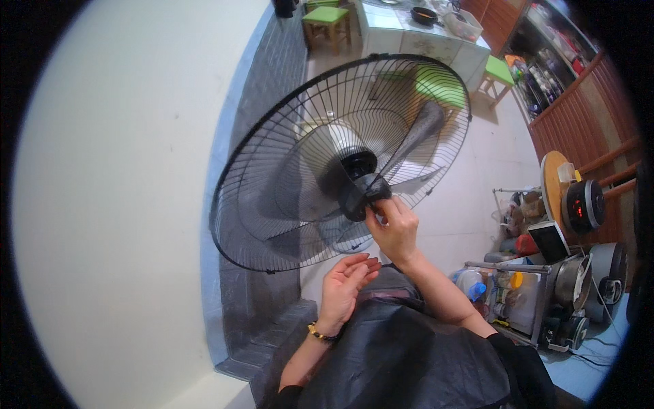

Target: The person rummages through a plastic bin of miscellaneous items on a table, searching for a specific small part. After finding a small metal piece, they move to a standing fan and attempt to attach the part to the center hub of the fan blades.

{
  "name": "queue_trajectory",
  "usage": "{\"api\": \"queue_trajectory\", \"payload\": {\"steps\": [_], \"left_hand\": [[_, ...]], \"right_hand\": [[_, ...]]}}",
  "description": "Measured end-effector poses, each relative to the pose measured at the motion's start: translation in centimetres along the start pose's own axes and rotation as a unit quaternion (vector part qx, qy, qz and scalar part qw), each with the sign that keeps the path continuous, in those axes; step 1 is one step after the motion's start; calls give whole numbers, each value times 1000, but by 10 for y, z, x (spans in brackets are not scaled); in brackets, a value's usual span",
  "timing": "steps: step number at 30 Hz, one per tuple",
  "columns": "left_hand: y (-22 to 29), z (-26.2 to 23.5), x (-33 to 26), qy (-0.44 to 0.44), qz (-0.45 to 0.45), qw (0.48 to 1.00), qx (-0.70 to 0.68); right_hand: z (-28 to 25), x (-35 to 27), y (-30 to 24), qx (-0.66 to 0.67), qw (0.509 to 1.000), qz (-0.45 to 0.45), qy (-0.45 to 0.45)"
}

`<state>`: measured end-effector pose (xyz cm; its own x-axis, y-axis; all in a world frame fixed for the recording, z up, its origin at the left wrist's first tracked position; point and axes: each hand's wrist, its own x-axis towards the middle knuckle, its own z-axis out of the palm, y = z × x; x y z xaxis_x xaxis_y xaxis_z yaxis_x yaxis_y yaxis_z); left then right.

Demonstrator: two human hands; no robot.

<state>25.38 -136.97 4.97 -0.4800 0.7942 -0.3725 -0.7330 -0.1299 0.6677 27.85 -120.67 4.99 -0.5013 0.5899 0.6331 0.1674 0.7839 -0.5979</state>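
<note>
The right hand (398, 228) has its thumb and fingers drawn together on the near end of a black fan motor housing (373, 185), pinching some small part there that the fingers mostly hide. The wire fan cage (270, 271) spreads away beyond the grip and to both sides of it, tilted, with a dark fan blade (421, 129) showing through the wires up and to the right. The left hand (344, 286), below and to the left of the grip, is loosely open, apparently holds nothing, and is near the cage's lower rim. The step in hand looks like turning or working a small fitting at the back of the fan; the next move seems to call for a steady pinch, perhaps with the left hand bracing the rim. What supports the fan cannot be made out. Beyond the grip lies a pale tiled floor (470, 198), leading to a tiled table (392, 37) with green-topped stools (499, 70) about it. Well left of the grip rises a white wall (129, 191); to the right, a metal rack (504, 267) crowded with kitchenware stands below a round wooden board (550, 184) and a black cooker (584, 206) with red lit figures.
</note>
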Motion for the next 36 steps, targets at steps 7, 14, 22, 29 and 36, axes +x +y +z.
{"api": "queue_trajectory", "payload": {"steps": [7,14,22,29,36], "left_hand": [[1,-2,1,6,4,1000,12],[2,-2,4,12,9,998,-63],[5,-6,11,-4,-15,991,-134],[-3,2,9,26,-3,996,-91],[3,-1,8,33,-4,997,-71]], "right_hand": [[-1,-1,4,33,999,1,0],[-8,-8,4,66,994,72,-57],[-16,-13,5,120,987,90,-53],[-2,-16,9,88,994,60,-1],[8,-17,13,139,990,19,27]]}}
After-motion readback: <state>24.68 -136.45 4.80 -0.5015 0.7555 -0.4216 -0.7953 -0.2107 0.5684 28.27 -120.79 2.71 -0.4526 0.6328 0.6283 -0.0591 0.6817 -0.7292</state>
